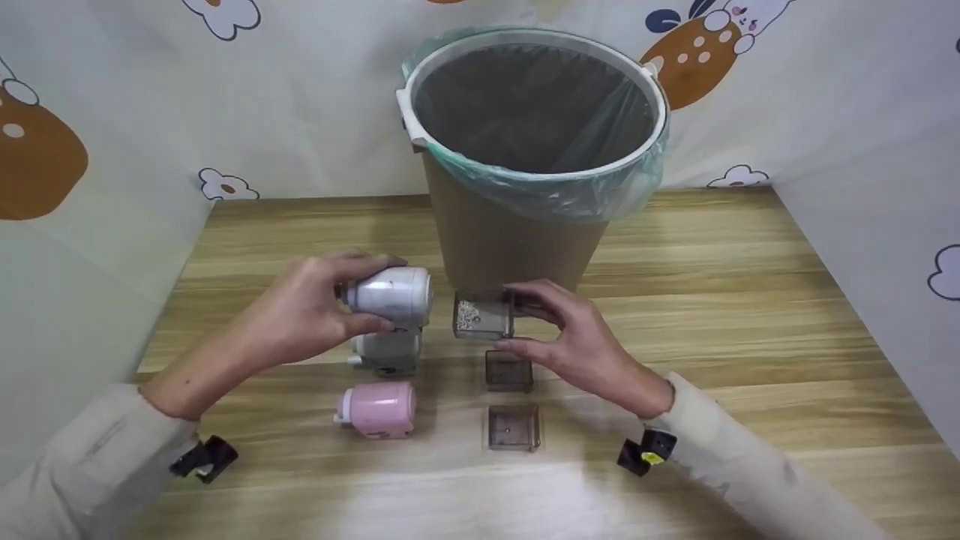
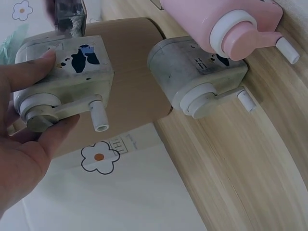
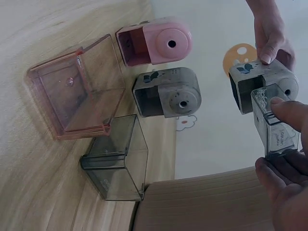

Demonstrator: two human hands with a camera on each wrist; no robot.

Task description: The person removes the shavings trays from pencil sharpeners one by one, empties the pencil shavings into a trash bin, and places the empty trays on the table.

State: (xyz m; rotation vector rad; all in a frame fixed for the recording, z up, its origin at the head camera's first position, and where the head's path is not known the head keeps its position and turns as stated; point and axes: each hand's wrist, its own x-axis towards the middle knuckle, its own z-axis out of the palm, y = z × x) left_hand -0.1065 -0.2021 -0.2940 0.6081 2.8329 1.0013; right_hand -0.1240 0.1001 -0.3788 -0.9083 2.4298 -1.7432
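My left hand (image 1: 311, 311) grips a white hand-crank pencil sharpener (image 1: 394, 296) lifted above the table, its crank toward the palm. In the right wrist view, its drawer slot is open. My right hand (image 1: 581, 341) pinches a clear grey sharpener drawer (image 1: 491, 319) between thumb and fingers, with pale shavings at one end. A small gap separates drawer and sharpener in the head view. Below lie a grey-white sharpener (image 1: 388, 352) and a pink sharpener (image 1: 382, 409), both with bare drawer slots. A grey drawer (image 1: 510, 371) and a pinkish drawer (image 1: 512, 427) rest right of them.
Behind the hands stands a tall brown bin (image 1: 517, 244), its white rim (image 1: 405, 112) lined with a green plastic bag (image 1: 600, 199). The wood-grain table (image 1: 720, 300) is enclosed by pale patterned walls (image 1: 315, 97) at the back and sides.
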